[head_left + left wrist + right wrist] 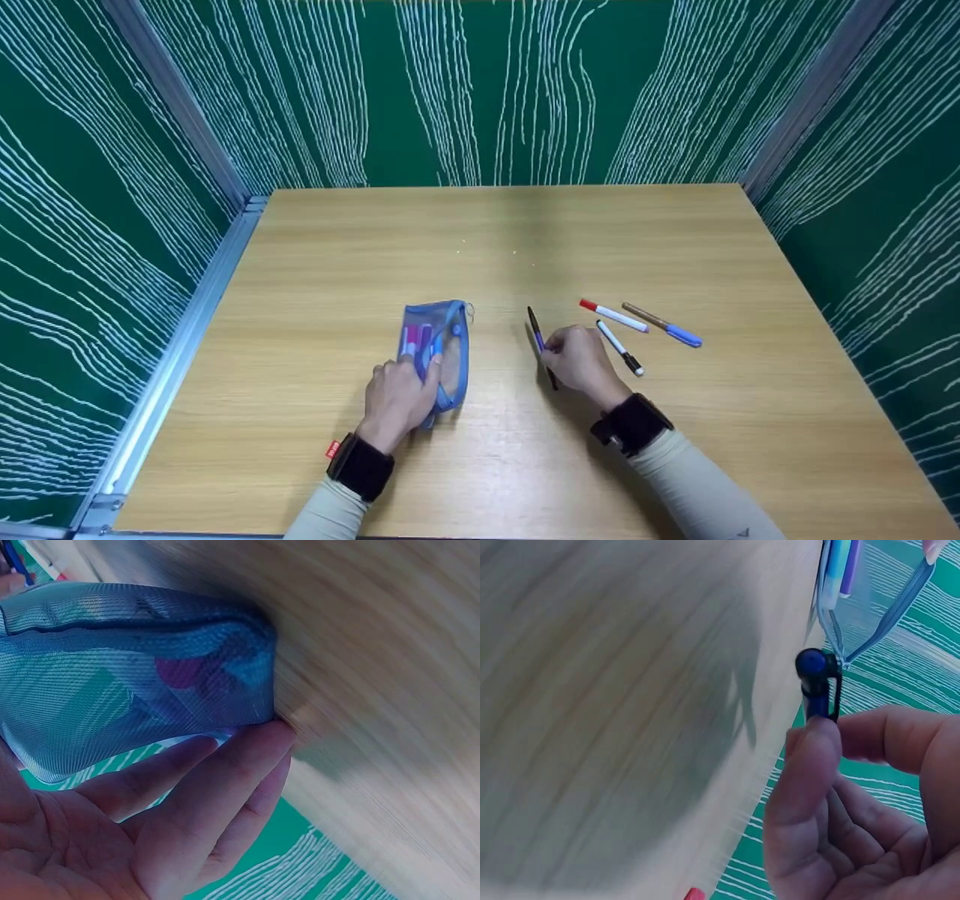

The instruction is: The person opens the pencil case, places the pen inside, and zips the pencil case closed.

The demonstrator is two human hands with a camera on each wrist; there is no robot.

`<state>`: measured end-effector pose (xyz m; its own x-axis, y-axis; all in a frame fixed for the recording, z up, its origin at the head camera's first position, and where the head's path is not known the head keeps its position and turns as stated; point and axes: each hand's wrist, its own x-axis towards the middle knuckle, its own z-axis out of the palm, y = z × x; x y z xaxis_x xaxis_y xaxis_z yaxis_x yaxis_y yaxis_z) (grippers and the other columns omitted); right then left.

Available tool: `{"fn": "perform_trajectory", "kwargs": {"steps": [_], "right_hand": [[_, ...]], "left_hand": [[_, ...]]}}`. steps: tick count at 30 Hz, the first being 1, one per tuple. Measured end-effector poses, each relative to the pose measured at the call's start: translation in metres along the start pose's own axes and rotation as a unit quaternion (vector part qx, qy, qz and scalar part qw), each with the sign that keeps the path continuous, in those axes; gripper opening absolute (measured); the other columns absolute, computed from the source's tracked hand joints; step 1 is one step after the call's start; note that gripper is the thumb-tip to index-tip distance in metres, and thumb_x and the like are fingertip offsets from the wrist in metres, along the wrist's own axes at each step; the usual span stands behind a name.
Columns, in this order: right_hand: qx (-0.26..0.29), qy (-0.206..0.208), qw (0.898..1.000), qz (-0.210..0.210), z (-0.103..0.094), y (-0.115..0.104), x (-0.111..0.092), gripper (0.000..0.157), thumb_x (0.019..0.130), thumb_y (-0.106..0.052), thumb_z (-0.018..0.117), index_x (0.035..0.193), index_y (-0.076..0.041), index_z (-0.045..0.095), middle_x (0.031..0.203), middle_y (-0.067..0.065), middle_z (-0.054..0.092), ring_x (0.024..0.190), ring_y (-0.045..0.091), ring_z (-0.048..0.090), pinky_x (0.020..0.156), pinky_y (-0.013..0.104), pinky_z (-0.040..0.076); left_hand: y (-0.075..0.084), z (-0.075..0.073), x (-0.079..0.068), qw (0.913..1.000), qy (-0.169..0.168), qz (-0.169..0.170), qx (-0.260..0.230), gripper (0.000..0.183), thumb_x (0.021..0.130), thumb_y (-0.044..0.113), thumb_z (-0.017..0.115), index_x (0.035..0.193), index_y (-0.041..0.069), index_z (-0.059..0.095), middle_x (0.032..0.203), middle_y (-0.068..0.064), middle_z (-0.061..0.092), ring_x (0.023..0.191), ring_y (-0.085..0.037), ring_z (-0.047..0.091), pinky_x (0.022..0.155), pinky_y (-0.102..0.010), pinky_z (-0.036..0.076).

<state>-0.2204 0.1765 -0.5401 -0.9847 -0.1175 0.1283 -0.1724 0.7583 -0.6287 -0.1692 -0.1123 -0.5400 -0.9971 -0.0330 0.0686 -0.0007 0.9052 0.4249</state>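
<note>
A blue mesh pencil case (pixel 462 352) stands on the table with its opening spread. My left hand (pixel 400 397) grips its near left side. In the left wrist view the fingers (pixel 240 772) lie along the lower edge of the mesh; the thumb is mostly hidden there. Inside the case are several pens, among them a pink-capped marker (pixel 411 335) and a light blue one (pixel 437 345). To the right of the case, my right hand (pixel 583 360) pinches a dark pen (pixel 535 327) between thumb and forefinger. The right wrist view shows its black clip end (pixel 817 664).
Right of my right hand lie a red-capped white marker (pixel 615 315), a brown pen with a blue cap (pixel 664 325) and a white marker with a black cap (pixel 621 349). Green walls with white lines enclose the wooden table (pixel 360 247) at the back and sides.
</note>
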Motion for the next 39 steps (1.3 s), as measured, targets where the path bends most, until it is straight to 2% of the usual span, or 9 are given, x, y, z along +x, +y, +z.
{"fn": "perform_trajectory", "kwargs": {"steps": [4,11,22,30,39], "right_hand": [[0.02,-0.003,1.0,0.008,0.004,-0.007,0.002,0.005,0.081,-0.006,0.078,0.077,-0.008,0.078,0.073,0.0,0.073,0.068,0.017,0.067,0.07,0.038,0.056],[0.059,-0.041,0.996,0.047,0.011,-0.021,0.003,0.004,0.086,-0.01,0.079,0.082,-0.008,0.079,0.078,0.001,0.075,0.071,0.016,0.068,0.07,0.036,0.058],[0.126,-0.064,0.986,0.09,0.029,-0.038,0.005,0.004,0.088,-0.011,0.078,0.085,-0.009,0.079,0.076,0.0,0.074,0.062,0.011,0.064,0.062,0.027,0.053],[0.16,-0.076,0.98,0.087,0.043,-0.053,0.006,0.004,0.087,-0.012,0.079,0.084,-0.009,0.079,0.073,0.0,0.074,0.057,0.008,0.064,0.057,0.024,0.052],[0.211,-0.117,0.963,0.117,0.055,-0.072,0.01,0.005,0.09,-0.01,0.078,0.089,-0.005,0.078,0.071,0.004,0.073,0.053,0.013,0.067,0.052,0.027,0.056]], "left_hand": [[0.0,-0.001,0.0,1.0,-0.002,0.0,-0.003,0.059,0.105,0.052,0.044,0.091,-0.002,0.065,0.086,-0.023,0.064,0.079,-0.036,0.063,0.068,-0.049,0.053],[0.0,-0.003,0.0,0.9999,-0.011,-0.005,-0.005,0.057,0.105,0.052,0.044,0.089,0.001,0.064,0.085,-0.021,0.063,0.077,-0.033,0.061,0.068,-0.048,0.052],[0.0,-0.002,0.0,0.9998,-0.015,-0.01,-0.003,0.059,0.104,0.054,0.042,0.091,0.001,0.064,0.086,-0.02,0.062,0.079,-0.033,0.061,0.069,-0.048,0.052],[-0.001,-0.002,-0.001,1.0,0.006,0.005,-0.005,0.055,0.103,0.051,0.047,0.082,0.003,0.063,0.081,-0.021,0.064,0.077,-0.036,0.063,0.065,-0.049,0.053],[-0.001,-0.004,0.0,0.9999,-0.013,-0.006,-0.01,0.055,0.104,0.053,0.044,0.085,0.005,0.061,0.081,-0.017,0.06,0.074,-0.03,0.059,0.066,-0.046,0.051]]}}
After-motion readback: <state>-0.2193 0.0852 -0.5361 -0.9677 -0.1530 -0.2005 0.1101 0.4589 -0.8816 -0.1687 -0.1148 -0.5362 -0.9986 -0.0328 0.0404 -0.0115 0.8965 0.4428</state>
